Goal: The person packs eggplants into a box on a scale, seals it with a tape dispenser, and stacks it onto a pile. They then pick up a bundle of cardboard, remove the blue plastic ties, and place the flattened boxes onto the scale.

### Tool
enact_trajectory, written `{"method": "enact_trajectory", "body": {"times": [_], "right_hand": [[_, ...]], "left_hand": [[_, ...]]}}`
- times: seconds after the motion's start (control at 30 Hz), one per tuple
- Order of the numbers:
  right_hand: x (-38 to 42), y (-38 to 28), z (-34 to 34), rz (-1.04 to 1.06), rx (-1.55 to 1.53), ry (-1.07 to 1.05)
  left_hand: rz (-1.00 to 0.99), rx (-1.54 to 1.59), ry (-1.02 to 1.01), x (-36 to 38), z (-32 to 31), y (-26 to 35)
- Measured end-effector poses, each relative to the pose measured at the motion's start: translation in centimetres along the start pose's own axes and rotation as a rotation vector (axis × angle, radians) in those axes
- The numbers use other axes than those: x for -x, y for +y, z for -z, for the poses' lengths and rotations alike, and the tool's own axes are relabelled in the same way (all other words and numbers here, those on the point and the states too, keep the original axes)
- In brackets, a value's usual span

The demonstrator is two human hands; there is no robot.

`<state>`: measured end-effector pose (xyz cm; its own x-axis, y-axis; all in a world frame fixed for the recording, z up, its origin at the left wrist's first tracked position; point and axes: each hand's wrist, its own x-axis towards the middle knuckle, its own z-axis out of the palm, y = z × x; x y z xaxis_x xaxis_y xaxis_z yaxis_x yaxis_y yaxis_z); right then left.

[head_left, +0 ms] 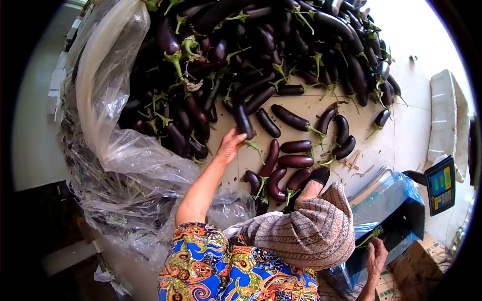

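My left hand (232,144) is closed round the stem end of a dark purple eggplant (242,120) at the near edge of the big pile (216,55). Loose eggplants lie on the tiled floor to its right, among them a reddish-purple one (295,161) and a curved one (276,184). At the lower right, my right hand (376,257) is at the edge of a box lined with blue plastic film (409,193), its fingers curled. A green stem (369,238) shows beside its fingertips. What those fingers hold, if anything, is hidden in the dark interior.
Crumpled clear plastic sheeting (150,175) runs down the left side of the pile. A scale display (441,184) stands beside the lined box. Farther right is a white crate (444,120), and a cardboard box (419,263) sits at the lower right. My shoe (320,175) is close to the loose eggplants.
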<state>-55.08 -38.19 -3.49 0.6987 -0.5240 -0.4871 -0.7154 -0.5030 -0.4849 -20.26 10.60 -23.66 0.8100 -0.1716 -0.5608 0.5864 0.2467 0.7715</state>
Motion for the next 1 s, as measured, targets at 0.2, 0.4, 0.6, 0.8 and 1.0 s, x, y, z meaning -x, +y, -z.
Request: {"method": "enact_trajectory", "body": {"times": [0.2,0.4,0.6,0.8,1.0], "right_hand": [[0.7,2.0,-0.2,-0.004,-0.008,-0.035],[0.4,1.2,-0.7,0.066,-0.003,-0.023],[0.6,2.1,-0.3,0.188,-0.033,0.006],[2.6,2.8,2.0,0.273,0.029,0.138],[4.8,3.7,3.0,0.208,0.170,0.055]], "left_hand": [[-0.880,-1.253,0.655,4.5,1.1,5.3],[-0.595,-1.373,1.070,6.3,9.2,8.5],[-0.272,-1.194,1.232,2.9,14.7,6.4],[-0.264,-0.193,0.065,5.0,0.7,8.1],[-0.314,-0.570,-0.674,10.8,-24.8,13.4]]}}
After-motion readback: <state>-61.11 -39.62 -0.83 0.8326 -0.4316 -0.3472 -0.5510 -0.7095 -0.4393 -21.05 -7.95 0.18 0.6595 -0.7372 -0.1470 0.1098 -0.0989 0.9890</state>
